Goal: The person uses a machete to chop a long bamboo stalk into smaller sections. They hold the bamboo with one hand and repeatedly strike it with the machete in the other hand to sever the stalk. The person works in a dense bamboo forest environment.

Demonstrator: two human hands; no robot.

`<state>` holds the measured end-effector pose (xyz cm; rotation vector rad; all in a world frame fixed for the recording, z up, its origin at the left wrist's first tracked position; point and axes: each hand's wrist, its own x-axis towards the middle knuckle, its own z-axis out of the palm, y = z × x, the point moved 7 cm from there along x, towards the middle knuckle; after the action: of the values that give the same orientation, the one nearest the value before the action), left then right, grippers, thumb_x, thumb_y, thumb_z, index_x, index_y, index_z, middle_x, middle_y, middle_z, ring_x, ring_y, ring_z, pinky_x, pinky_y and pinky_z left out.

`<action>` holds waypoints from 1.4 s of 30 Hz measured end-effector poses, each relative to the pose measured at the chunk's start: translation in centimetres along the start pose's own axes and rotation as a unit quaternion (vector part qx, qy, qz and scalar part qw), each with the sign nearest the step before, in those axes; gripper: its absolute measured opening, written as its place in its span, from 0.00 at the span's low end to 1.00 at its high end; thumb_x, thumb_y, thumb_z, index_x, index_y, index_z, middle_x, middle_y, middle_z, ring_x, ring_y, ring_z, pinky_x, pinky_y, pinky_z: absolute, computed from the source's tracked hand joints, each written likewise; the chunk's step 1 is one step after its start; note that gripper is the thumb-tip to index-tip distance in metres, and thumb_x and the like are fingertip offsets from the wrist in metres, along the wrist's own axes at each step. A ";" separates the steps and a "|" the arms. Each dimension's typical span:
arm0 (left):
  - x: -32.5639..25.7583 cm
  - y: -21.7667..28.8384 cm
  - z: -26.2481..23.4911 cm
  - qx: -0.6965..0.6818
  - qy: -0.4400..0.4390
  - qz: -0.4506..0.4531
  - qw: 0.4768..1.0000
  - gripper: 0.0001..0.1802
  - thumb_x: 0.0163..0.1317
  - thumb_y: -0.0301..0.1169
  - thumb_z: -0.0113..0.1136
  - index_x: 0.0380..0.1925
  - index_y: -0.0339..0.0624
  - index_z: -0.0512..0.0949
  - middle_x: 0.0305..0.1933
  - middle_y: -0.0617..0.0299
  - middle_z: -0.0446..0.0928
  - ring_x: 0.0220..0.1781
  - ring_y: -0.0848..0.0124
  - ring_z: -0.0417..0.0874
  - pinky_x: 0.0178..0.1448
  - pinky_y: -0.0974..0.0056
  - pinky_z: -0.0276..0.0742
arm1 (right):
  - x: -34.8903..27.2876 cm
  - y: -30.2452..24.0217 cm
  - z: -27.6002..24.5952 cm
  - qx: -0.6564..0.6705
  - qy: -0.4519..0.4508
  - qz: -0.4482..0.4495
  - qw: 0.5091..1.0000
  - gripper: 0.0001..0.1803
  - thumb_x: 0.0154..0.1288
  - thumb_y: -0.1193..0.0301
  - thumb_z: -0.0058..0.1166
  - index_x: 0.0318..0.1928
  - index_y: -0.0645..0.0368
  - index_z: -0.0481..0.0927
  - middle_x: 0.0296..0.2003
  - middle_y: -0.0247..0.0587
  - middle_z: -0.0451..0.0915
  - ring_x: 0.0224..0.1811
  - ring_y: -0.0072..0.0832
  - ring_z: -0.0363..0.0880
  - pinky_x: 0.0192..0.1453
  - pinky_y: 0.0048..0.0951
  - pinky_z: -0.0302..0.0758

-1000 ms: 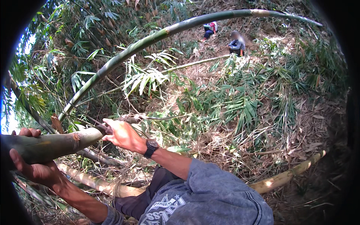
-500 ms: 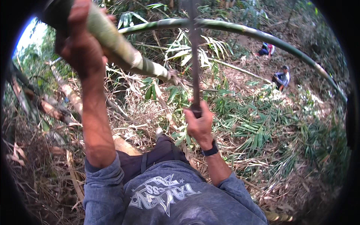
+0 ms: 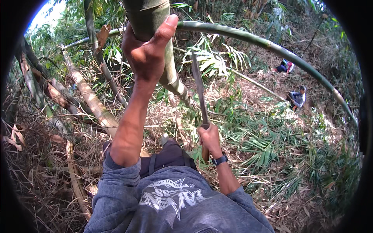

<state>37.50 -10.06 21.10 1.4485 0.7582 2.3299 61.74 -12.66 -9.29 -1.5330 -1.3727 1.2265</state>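
A person in a faded blue-grey shirt grips a thick bamboo pole [image 3: 147, 23] in a clenched left hand [image 3: 144, 54] and a long machete [image 3: 200, 89] in the right [image 3: 210, 138], on ground strewn with cut leaves. The pole is dull green and broad at the top edge of the view, ringed by a joint, and turns paler and slimmer toward its low end. Its long axis slants from the upper edge down and to the right, the slim end pointing into the brush; whether that end touches the ground cannot be told. The left hand closes around the pole from below, thumb up along its right side and fingers mostly hidden behind, with bamboo showing both above and below the grip. The machete's dark blade rises from the closed right fist, tip up and leaning slightly left, near the pole's slim end; its brown handle [image 3: 205, 153] shows below the fist. Behind, a green bamboo stem [image 3: 252, 36] arches across the slope, where a seated person [image 3: 298, 98] appears.
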 end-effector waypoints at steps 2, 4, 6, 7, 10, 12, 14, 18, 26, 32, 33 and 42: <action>-0.2 -0.7 0.1 0.019 0.009 0.014 1.000 0.15 0.52 0.35 0.70 0.35 0.37 0.80 0.29 0.64 0.81 0.29 0.77 0.80 0.38 0.70 0.76 | -1.5 -7.5 -2.1 0.055 0.113 -0.131 0.983 0.08 0.59 0.77 0.57 0.39 0.66 0.75 0.26 0.40 0.79 0.21 0.21 0.76 0.23 0.23 0.73; -0.1 -0.3 -1.6 0.065 0.014 0.026 0.997 0.15 0.55 0.36 0.67 0.37 0.37 0.80 0.31 0.63 0.81 0.31 0.76 0.80 0.37 0.69 0.76 | -3.9 -15.7 -2.6 0.227 0.060 -0.345 0.909 0.07 0.62 0.80 0.55 0.40 0.63 0.72 0.23 0.34 0.75 0.21 0.18 0.74 0.23 0.22 0.72; 0.3 0.1 -2.2 0.098 0.005 0.033 0.995 0.13 0.58 0.35 0.62 0.40 0.39 0.80 0.34 0.65 0.80 0.35 0.77 0.79 0.39 0.68 0.74 | -3.7 -16.4 -2.8 0.338 0.121 -0.466 0.809 0.06 0.63 0.80 0.55 0.38 0.62 0.71 0.23 0.34 0.74 0.21 0.17 0.73 0.23 0.22 0.72; 0.6 0.5 -2.8 0.119 0.001 0.037 0.992 0.13 0.60 0.35 0.60 0.41 0.40 0.80 0.36 0.66 0.80 0.37 0.78 0.78 0.39 0.68 0.73 | -4.4 -16.7 -1.5 0.336 0.114 -0.504 0.788 0.06 0.62 0.82 0.54 0.34 0.61 0.71 0.24 0.35 0.74 0.20 0.18 0.71 0.24 0.22 0.72; 1.5 2.1 -0.7 -0.030 0.002 0.018 0.999 0.15 0.60 0.38 0.60 0.37 0.36 0.79 0.30 0.60 0.79 0.30 0.73 0.79 0.34 0.67 0.74 | 4.2 8.4 -1.3 -0.304 0.016 0.040 0.952 0.09 0.57 0.76 0.50 0.37 0.70 0.76 0.28 0.59 0.80 0.29 0.44 0.82 0.37 0.42 0.77; 1.7 2.4 -1.9 -0.003 0.002 -0.033 0.999 0.19 0.61 0.41 0.57 0.34 0.32 0.77 0.24 0.54 0.78 0.23 0.68 0.81 0.29 0.65 0.77 | 3.4 15.8 -2.5 -0.279 0.039 0.063 0.957 0.13 0.53 0.73 0.51 0.35 0.73 0.76 0.29 0.65 0.79 0.31 0.52 0.81 0.39 0.46 0.76; 1.2 2.6 -2.5 0.029 0.009 -0.042 0.999 0.21 0.61 0.44 0.56 0.33 0.31 0.76 0.24 0.53 0.78 0.24 0.67 0.81 0.30 0.65 0.77 | 1.4 17.5 -2.1 -0.225 0.044 0.067 0.971 0.13 0.53 0.72 0.53 0.35 0.71 0.76 0.27 0.62 0.79 0.30 0.49 0.81 0.37 0.45 0.75; 0.7 1.1 -3.9 -0.016 -0.019 -0.049 0.998 0.25 0.60 0.48 0.55 0.39 0.32 0.73 0.25 0.52 0.78 0.24 0.65 0.80 0.31 0.63 0.78 | -1.6 6.0 -0.5 -0.214 0.072 0.010 0.974 0.12 0.53 0.72 0.54 0.34 0.69 0.76 0.23 0.58 0.79 0.27 0.46 0.80 0.33 0.43 0.73; -1.4 0.6 -5.9 -0.382 -0.186 -0.110 0.898 0.45 0.53 0.64 0.54 0.55 0.34 0.63 0.37 0.49 0.73 0.37 0.60 0.76 0.45 0.53 0.73 | -0.5 1.5 -2.9 -0.294 0.093 -0.131 0.942 0.11 0.55 0.71 0.55 0.36 0.64 0.73 0.19 0.52 0.78 0.23 0.45 0.80 0.28 0.42 0.74; -0.8 6.1 -7.4 -0.289 -0.291 -0.026 0.912 0.52 0.48 0.71 0.56 0.59 0.36 0.62 0.41 0.51 0.69 0.40 0.61 0.72 0.48 0.52 0.68 | -2.5 0.9 0.3 -0.295 0.037 -0.148 0.943 0.11 0.54 0.73 0.55 0.39 0.62 0.73 0.21 0.51 0.79 0.22 0.46 0.79 0.27 0.43 0.74; -0.4 6.4 -7.6 -0.287 -0.281 -0.031 0.915 0.52 0.48 0.70 0.56 0.58 0.36 0.62 0.42 0.52 0.68 0.40 0.61 0.72 0.49 0.52 0.68 | -2.1 2.7 0.3 -0.284 0.051 -0.145 0.946 0.14 0.52 0.73 0.55 0.40 0.63 0.72 0.21 0.52 0.79 0.24 0.49 0.80 0.29 0.45 0.74; 4.9 7.7 -6.6 -0.129 -0.122 -0.080 0.981 0.34 0.58 0.55 0.55 0.49 0.33 0.68 0.35 0.46 0.74 0.35 0.56 0.77 0.46 0.53 0.75 | 0.0 10.4 -2.7 -0.212 0.129 0.037 0.968 0.14 0.51 0.67 0.55 0.33 0.67 0.76 0.25 0.56 0.79 0.29 0.48 0.80 0.37 0.44 0.75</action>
<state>29.61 -15.79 26.80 1.4624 0.4662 1.9981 67.28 -14.18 -18.31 -1.9743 -1.4739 0.7654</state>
